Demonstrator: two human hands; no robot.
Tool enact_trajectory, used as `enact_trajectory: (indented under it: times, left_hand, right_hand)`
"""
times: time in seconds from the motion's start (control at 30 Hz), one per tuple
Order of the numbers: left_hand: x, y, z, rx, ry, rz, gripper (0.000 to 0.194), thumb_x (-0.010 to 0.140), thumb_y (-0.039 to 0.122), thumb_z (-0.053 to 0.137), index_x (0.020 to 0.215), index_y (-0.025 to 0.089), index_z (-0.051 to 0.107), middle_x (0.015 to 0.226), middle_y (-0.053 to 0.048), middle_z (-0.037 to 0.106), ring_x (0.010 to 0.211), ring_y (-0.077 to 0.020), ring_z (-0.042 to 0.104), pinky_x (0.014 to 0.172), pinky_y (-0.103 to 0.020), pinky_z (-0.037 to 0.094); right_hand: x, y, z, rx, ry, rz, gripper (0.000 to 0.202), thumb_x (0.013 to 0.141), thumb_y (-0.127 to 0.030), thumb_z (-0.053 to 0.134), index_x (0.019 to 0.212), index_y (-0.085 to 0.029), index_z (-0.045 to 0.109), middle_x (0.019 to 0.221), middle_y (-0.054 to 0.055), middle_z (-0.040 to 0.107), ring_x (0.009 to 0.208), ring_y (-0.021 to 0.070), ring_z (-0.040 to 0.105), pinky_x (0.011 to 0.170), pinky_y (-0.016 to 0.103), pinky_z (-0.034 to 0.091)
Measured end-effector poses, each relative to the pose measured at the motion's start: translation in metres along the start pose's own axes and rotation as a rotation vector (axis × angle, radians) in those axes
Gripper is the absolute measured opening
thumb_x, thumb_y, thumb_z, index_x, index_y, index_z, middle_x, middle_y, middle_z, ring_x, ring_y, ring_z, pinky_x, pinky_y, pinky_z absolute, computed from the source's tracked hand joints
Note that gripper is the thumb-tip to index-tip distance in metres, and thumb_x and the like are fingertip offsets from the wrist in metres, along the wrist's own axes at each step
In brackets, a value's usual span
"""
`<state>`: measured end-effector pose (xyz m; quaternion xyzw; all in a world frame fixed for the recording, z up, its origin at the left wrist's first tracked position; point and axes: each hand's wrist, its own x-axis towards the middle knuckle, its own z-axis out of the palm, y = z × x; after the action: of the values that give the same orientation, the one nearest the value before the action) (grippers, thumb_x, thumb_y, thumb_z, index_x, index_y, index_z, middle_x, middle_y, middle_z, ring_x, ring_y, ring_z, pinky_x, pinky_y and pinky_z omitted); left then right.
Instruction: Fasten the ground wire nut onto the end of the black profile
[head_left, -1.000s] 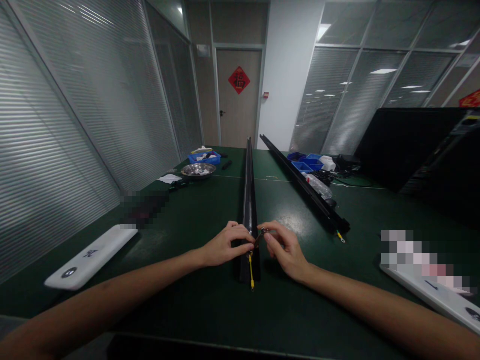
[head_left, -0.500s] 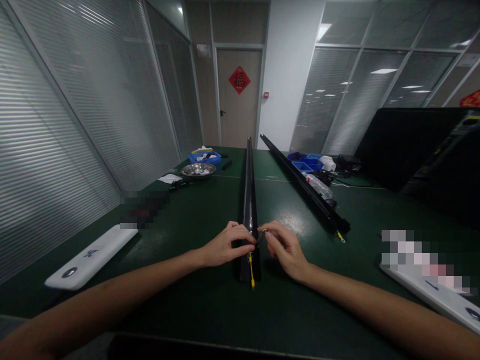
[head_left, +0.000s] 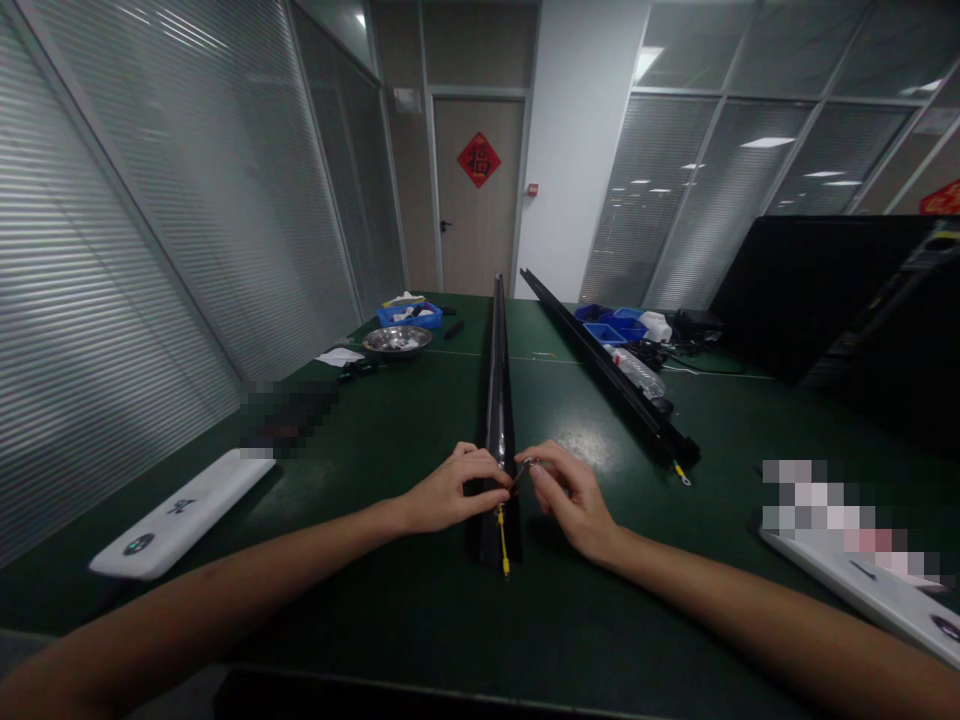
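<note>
A long black rail (head_left: 496, 400) lies lengthwise on the green table, its near end toward me. My left hand (head_left: 461, 490) lies across that rail, with thumb and fingers closed on it near the front end. From the right side, my right hand (head_left: 574, 497) pinches a small metal wrench (head_left: 520, 474). The wrench slants down to the rail beside my left fingertips, which hide its far tip. Just in front of my left thumb, a short yellow wire (head_left: 504, 545) with a ring terminal runs from the rail toward me.
A second black rail (head_left: 615, 380) lies slanted at right, a yellow lead at its end. Blue bins (head_left: 604, 333) and a plastic bottle (head_left: 637, 372) sit beyond it. At left are a metal bowl (head_left: 397, 341), a blue basket (head_left: 409, 316) and a white device (head_left: 184, 515).
</note>
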<state>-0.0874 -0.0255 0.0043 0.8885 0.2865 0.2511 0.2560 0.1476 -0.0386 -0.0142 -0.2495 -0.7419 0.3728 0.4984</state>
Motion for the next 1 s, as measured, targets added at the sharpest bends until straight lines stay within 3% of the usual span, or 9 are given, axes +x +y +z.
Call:
enact_trajectory:
  times: [0.43, 0.7, 1.0]
  left_hand:
    - [-0.0006, -0.0021, 0.0008, 0.015, -0.007, -0.002, 0.017, 0.104, 0.033, 0.057, 0.108, 0.022, 0.069, 0.103, -0.002, 0.071, 0.102, -0.0187, 0.061, 0.101, -0.034, 0.029]
    - [-0.0006, -0.0018, 0.0008, 0.011, -0.013, -0.021, 0.024, 0.103, 0.041, 0.057, 0.107, 0.021, 0.069, 0.102, -0.004, 0.071, 0.101, -0.02, 0.061, 0.102, -0.035, 0.03]
    - [-0.0001, -0.0014, 0.0003, 0.019, -0.01, -0.006, 0.024, 0.105, 0.039, 0.053, 0.106, 0.02, 0.069, 0.1, -0.003, 0.071, 0.1, -0.0194, 0.061, 0.101, -0.036, 0.03]
  right_hand:
    - [-0.0009, 0.0031, 0.0002, 0.035, -0.011, 0.008, 0.021, 0.105, -0.034, 0.055, 0.119, -0.023, 0.065, 0.094, 0.003, 0.058, 0.056, 0.0081, 0.052, 0.048, 0.021, 0.041]
    - [-0.0005, 0.0024, -0.0005, 0.03, -0.004, -0.01, 0.018, 0.107, -0.03, 0.052, 0.116, -0.023, 0.066, 0.094, 0.001, 0.056, 0.055, 0.0066, 0.051, 0.049, 0.02, 0.041]
    - [-0.0013, 0.003, 0.0002, 0.028, -0.011, 0.006, 0.02, 0.105, -0.033, 0.055, 0.119, -0.023, 0.064, 0.095, 0.002, 0.058, 0.055, 0.0076, 0.052, 0.048, 0.02, 0.042]
